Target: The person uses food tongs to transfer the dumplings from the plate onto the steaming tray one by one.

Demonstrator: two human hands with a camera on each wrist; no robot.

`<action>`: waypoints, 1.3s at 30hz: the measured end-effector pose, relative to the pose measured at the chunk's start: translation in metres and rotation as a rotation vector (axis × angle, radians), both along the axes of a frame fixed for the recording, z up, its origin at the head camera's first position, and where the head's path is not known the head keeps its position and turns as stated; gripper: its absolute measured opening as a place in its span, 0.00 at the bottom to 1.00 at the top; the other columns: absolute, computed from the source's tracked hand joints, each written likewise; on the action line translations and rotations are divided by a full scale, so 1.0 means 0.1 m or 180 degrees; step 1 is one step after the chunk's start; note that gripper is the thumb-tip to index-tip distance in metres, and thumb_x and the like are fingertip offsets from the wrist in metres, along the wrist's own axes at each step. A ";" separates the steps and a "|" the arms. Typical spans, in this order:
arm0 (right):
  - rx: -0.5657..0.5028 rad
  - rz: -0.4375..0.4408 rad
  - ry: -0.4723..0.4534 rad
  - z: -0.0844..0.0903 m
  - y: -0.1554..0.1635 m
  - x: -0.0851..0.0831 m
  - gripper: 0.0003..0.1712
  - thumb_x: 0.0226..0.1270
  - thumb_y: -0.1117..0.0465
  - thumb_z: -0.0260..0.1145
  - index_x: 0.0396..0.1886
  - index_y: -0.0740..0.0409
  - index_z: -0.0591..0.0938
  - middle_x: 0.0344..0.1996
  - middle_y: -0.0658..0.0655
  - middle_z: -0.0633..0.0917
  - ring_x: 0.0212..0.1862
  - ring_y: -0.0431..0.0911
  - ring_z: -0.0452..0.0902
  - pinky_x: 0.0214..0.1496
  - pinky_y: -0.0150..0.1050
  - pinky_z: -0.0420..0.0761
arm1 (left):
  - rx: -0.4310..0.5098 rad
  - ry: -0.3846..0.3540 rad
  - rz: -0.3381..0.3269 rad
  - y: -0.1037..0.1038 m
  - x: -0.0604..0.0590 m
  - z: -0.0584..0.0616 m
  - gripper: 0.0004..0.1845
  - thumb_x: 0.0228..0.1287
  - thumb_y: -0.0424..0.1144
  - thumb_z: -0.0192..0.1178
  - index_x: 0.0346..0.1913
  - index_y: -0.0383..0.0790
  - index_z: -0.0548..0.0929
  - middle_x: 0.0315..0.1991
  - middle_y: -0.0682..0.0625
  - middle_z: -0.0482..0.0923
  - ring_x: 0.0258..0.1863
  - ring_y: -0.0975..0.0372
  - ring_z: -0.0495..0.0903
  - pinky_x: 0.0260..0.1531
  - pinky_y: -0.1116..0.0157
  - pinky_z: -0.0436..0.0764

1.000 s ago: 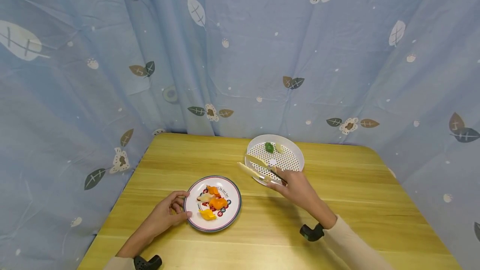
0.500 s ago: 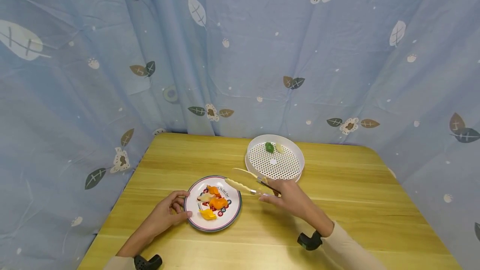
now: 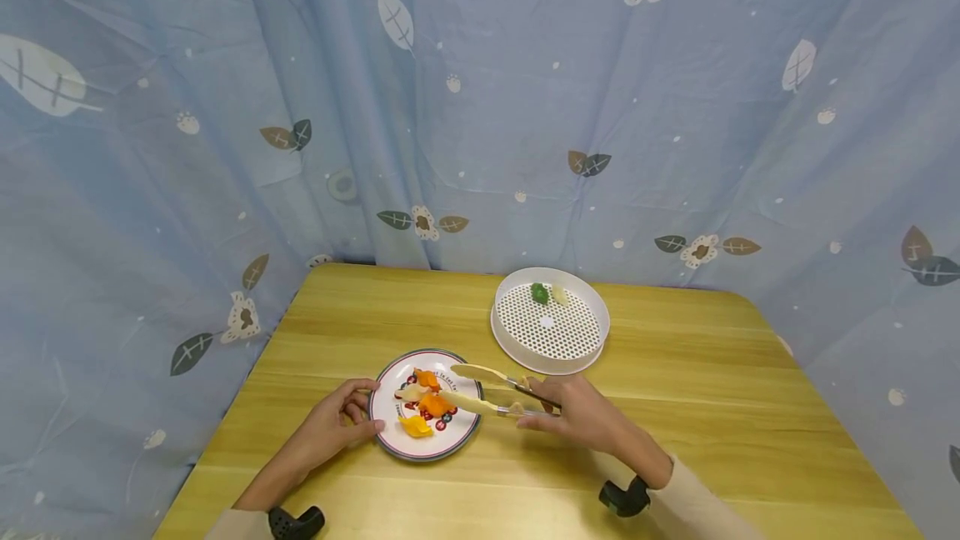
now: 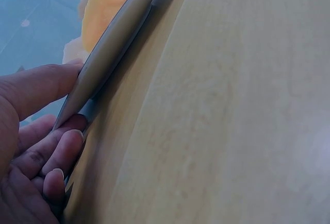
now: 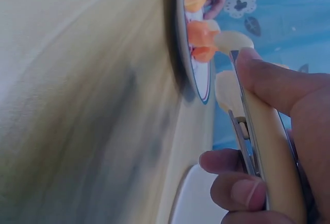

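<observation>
Over the right half of a white plate [image 3: 385, 400] with a dark blue rim, the parted tips of pale-tipped tongs [image 3: 474, 403] hover. My right hand [image 3: 581, 417] holds these tongs by their handle [image 5: 273, 157]. On the plate lie orange pieces of food [image 3: 427, 380], a yellow piece [image 3: 416, 427] and a pale piece [image 3: 409, 392]. My left hand [image 3: 337, 422] pinches the plate's left rim. In the left wrist view its thumb [image 4: 46, 86] rests on the rim [image 4: 111, 44], with fingers curled beneath.
A round white tray [image 3: 551, 365] with a perforated floor stands behind the tongs, near the table's back edge. A green piece [image 3: 539, 294] and a pale piece [image 3: 559, 297] lie in it. The wooden table [image 3: 697, 373] ends at a blue patterned curtain [image 3: 510, 107].
My right hand has carried the tongs left and toward me, from the tray's front rim to over the plate. Their tips are spread apart. My left hand stays at the rim.
</observation>
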State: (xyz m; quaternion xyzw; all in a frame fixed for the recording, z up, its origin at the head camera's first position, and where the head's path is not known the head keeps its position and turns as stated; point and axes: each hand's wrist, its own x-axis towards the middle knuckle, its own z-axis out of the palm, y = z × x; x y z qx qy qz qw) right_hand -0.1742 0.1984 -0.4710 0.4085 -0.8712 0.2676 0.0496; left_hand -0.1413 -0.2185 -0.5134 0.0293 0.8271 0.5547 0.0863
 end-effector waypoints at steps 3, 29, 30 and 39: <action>-0.0004 0.0011 -0.0103 -0.04 0.03 0.03 0.22 0.68 0.40 0.71 0.32 0.54 0.80 0.18 0.54 0.73 0.24 0.30 0.56 0.27 0.27 0.61 | 0.0013 -0.0004 -0.0004 0.00 0.00 -0.01 0.34 0.58 0.39 0.78 0.65 0.41 0.75 0.45 0.45 0.76 0.38 0.56 0.72 0.32 0.66 0.73; 0.0263 -0.0050 -0.0017 -0.12 -0.14 0.15 0.29 0.69 0.40 0.70 0.57 0.57 0.87 0.32 0.47 0.87 0.28 0.37 0.75 0.32 0.28 0.74 | 0.0058 -0.0009 0.0011 0.00 0.00 -0.02 0.34 0.58 0.39 0.78 0.66 0.41 0.75 0.45 0.44 0.76 0.37 0.56 0.72 0.32 0.66 0.73; 0.0266 -0.0052 -0.0022 -0.12 -0.14 0.15 0.29 0.69 0.39 0.69 0.57 0.57 0.87 0.32 0.46 0.86 0.27 0.37 0.74 0.31 0.28 0.73 | 0.0053 -0.0009 0.0005 0.00 0.00 -0.02 0.34 0.58 0.39 0.78 0.66 0.41 0.75 0.45 0.44 0.76 0.37 0.56 0.72 0.32 0.66 0.73; -0.0017 0.0060 0.0058 -0.11 -0.09 0.14 0.22 0.69 0.42 0.70 0.45 0.56 0.87 0.20 0.44 0.75 0.24 0.30 0.61 0.26 0.23 0.62 | 0.0053 -0.0024 0.0001 0.00 -0.01 -0.01 0.33 0.58 0.39 0.78 0.65 0.42 0.75 0.45 0.44 0.76 0.37 0.56 0.73 0.32 0.67 0.73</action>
